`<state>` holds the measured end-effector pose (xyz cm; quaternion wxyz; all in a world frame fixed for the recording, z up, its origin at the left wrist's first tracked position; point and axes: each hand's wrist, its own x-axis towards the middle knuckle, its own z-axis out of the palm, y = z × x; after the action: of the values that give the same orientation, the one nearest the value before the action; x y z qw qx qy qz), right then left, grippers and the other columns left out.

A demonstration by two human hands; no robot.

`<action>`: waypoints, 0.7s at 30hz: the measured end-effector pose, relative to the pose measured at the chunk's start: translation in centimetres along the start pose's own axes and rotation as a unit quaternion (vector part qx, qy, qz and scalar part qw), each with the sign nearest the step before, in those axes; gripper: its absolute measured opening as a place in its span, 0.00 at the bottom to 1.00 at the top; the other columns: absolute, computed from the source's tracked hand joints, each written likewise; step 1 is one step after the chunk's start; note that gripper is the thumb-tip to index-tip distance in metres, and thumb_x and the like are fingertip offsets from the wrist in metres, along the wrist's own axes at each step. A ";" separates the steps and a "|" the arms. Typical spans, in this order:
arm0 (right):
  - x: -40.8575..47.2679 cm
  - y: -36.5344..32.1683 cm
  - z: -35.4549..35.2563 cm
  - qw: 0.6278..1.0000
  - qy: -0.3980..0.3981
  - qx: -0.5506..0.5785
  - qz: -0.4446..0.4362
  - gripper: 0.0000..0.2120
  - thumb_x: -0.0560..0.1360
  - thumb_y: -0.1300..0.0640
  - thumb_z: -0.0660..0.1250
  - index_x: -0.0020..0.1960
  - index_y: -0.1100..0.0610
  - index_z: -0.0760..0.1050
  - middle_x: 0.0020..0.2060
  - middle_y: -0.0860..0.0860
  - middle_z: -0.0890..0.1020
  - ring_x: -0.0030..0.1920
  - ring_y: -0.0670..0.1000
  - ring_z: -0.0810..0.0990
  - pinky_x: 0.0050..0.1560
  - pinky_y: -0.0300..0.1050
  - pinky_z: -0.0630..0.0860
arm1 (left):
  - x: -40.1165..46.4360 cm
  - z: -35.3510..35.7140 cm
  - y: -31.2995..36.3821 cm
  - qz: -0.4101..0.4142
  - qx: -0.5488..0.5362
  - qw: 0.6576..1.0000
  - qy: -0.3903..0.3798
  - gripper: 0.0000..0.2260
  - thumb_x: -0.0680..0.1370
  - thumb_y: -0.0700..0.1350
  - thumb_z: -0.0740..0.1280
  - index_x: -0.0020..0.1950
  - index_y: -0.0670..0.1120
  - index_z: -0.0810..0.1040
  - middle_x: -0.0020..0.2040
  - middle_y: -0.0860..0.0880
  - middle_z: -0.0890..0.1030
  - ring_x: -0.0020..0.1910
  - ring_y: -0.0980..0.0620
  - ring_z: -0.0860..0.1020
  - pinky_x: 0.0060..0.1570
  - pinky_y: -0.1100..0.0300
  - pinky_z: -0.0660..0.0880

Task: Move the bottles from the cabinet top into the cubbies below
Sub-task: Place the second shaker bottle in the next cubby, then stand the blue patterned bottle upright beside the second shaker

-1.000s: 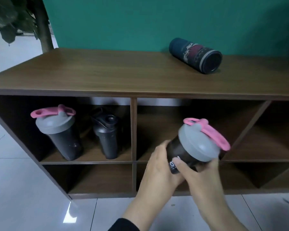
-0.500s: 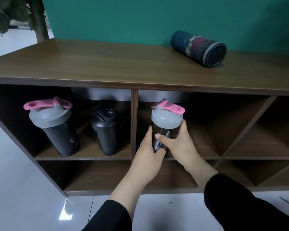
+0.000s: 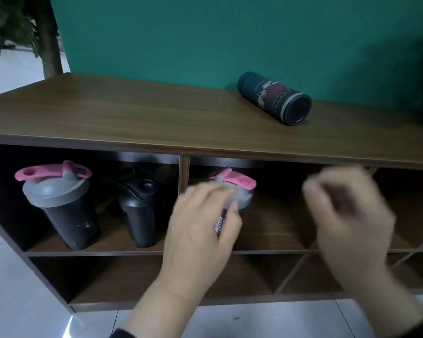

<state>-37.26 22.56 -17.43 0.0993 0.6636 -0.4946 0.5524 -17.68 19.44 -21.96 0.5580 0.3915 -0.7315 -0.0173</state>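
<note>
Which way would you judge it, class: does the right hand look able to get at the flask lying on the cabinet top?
Probably yes. The right hand is empty, blurred, in front of the upper cubbies, and the flask lies on its side above it on the cabinet top with nothing around or in between.

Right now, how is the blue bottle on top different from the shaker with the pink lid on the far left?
The blue bottle lies on its side on the cabinet top; the pink-lid shaker stands upright in a cubby. The blue bottle is a straight patterned tube; the shaker is plain black, narrowing downward, with a grey cap. Neither is being touched.
</note>
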 end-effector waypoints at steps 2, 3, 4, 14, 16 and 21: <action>5.5 0.5 0.2 0.998 0.049 -0.019 0.016 0.09 0.77 0.52 0.70 0.55 0.55 0.78 0.50 0.51 0.79 0.51 0.45 0.77 0.56 0.35 0.71 | 2.9 -1.7 0.6 0.027 0.020 0.999 0.034 0.10 0.78 0.42 0.65 0.55 0.41 0.83 0.54 0.45 0.82 0.55 0.45 0.79 0.56 0.46 0.73; 8.5 1.2 0.9 0.997 0.054 -0.034 0.048 0.16 0.76 0.49 0.71 0.59 0.56 0.77 0.55 0.52 0.78 0.56 0.46 0.76 0.59 0.36 0.70 | 4.4 -2.5 0.8 0.037 0.035 0.998 0.045 0.11 0.78 0.42 0.65 0.55 0.41 0.83 0.54 0.45 0.82 0.56 0.45 0.79 0.57 0.47 0.73; 11.1 2.1 1.7 0.994 0.032 -0.057 0.091 0.23 0.74 0.46 0.72 0.64 0.55 0.75 0.60 0.52 0.77 0.60 0.46 0.75 0.62 0.37 0.69 | 6.0 -3.2 0.8 0.043 0.055 0.997 0.046 0.11 0.78 0.43 0.64 0.55 0.42 0.83 0.54 0.46 0.82 0.56 0.46 0.79 0.58 0.47 0.72; 17.1 7.3 7.7 0.941 -0.148 -0.136 0.270 0.41 0.68 0.42 0.78 0.74 0.53 0.65 0.69 0.57 0.75 0.68 0.58 0.76 0.64 0.48 0.71 | 12.7 -3.1 -2.4 -0.082 0.300 0.921 -0.233 0.23 0.81 0.63 0.49 0.64 0.56 0.78 0.66 0.54 0.78 0.63 0.46 0.76 0.57 0.51 0.68; 17.2 7.6 7.8 0.942 -0.132 -0.146 0.272 0.36 0.69 0.44 0.77 0.72 0.53 0.67 0.67 0.56 0.77 0.66 0.58 0.77 0.61 0.47 0.72 | 12.6 -3.1 -2.1 -0.084 0.308 0.922 -0.218 0.24 0.81 0.63 0.49 0.65 0.56 0.77 0.67 0.54 0.78 0.64 0.46 0.76 0.62 0.50 0.67; 16.0 6.1 5.8 0.972 -0.018 -0.046 0.229 0.28 0.69 0.48 0.75 0.66 0.50 0.71 0.61 0.52 0.80 0.61 0.54 0.78 0.54 0.40 0.70 | 12.7 -3.2 -1.8 -0.105 0.307 0.920 -0.222 0.23 0.80 0.64 0.51 0.69 0.56 0.73 0.68 0.53 0.77 0.66 0.46 0.74 0.63 0.50 0.66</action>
<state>-39.80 6.86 -8.81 -0.0086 0.5372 -0.6600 0.5251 -14.89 11.98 -11.42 0.2289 0.6043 -0.7605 0.0635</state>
